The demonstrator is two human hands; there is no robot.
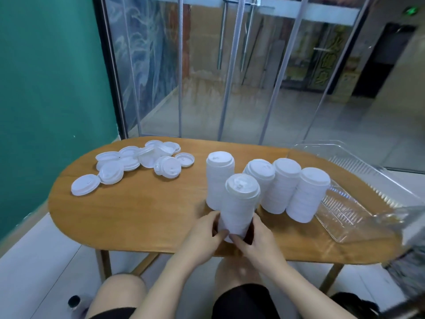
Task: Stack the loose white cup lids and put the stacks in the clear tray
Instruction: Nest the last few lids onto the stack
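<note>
1. Tray (345, 229), clear and thin-walled, at four o'clock on the surface (138, 210); likely flexes, so load it where it lies.
2. Stack of lids (239, 203) at six o'clock: light, slippery, apt to buckle mid-height. Left hand (202, 231) and right hand (253, 238) grip its base; holding both ends is safer.
3. Loose lids (138, 162) at ten o'clock: featherlight, pinch by rims.

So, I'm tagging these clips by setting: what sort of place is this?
Probably a commercial building's lobby or shopfront, not a home: glass doors open onto a tiled corridor with a green exit sign. The wooden table of bulk cup lid stacks hints at a café.
</note>
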